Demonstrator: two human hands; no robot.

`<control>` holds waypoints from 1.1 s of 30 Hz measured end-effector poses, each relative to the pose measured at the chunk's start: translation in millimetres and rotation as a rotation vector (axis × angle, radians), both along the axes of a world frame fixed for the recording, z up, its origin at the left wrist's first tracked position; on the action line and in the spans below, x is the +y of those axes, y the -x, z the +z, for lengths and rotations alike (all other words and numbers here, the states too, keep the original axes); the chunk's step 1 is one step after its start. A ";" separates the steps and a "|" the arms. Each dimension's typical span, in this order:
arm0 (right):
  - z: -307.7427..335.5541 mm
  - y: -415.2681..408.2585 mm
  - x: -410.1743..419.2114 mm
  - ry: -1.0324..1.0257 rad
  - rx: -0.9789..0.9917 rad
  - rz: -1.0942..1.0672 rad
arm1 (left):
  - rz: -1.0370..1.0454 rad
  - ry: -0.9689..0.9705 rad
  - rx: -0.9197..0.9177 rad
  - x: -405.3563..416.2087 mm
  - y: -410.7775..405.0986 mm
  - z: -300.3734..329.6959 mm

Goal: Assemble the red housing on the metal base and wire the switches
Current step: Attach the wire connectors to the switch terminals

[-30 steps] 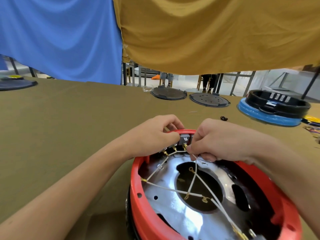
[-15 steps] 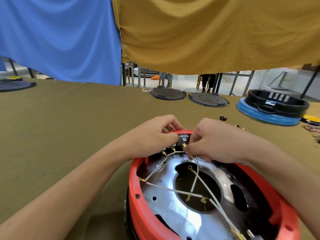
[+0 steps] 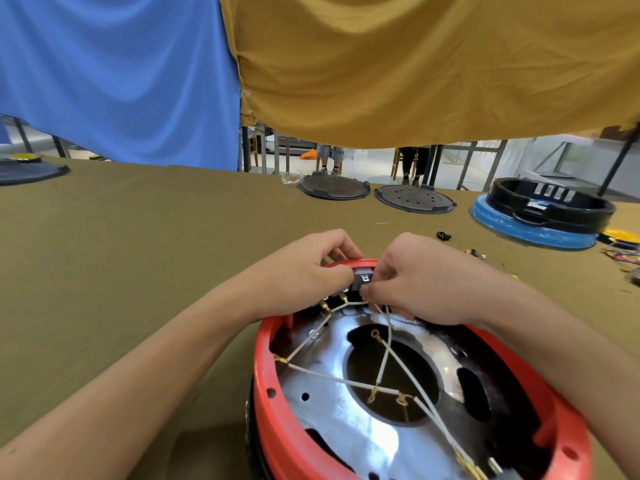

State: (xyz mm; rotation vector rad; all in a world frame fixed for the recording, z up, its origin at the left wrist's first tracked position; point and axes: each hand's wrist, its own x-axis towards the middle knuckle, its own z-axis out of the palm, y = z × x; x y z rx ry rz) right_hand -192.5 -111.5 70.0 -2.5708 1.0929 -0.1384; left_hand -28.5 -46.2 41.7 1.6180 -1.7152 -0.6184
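Low in the frame the red housing point(image 3: 277, 403) sat round the metal base point(image 3: 332, 410). At its far rim, the left hand point(image 3: 304, 271) gripped the switch point(image 3: 363, 277) while the right hand point(image 3: 415, 278) pinched a white wire point(image 3: 384, 351) at its terminal. A skewed push could have bent that terminal; loose wires risked snagging.

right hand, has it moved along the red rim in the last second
No. The right hand still pinches a white wire at the switch on the far rim of the red housing.
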 end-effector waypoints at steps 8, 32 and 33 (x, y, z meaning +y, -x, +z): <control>-2.1 -3.6 -0.2 0.122 0.015 0.049 | 0.009 0.003 -0.013 0.2 0.2 0.2; -8.8 12.0 -27.6 0.175 -0.195 0.262 | 0.100 0.173 -0.487 1.5 1.8 5.2; -8.5 12.0 -27.4 0.174 -0.193 0.266 | 0.102 0.171 -0.501 1.5 2.3 5.8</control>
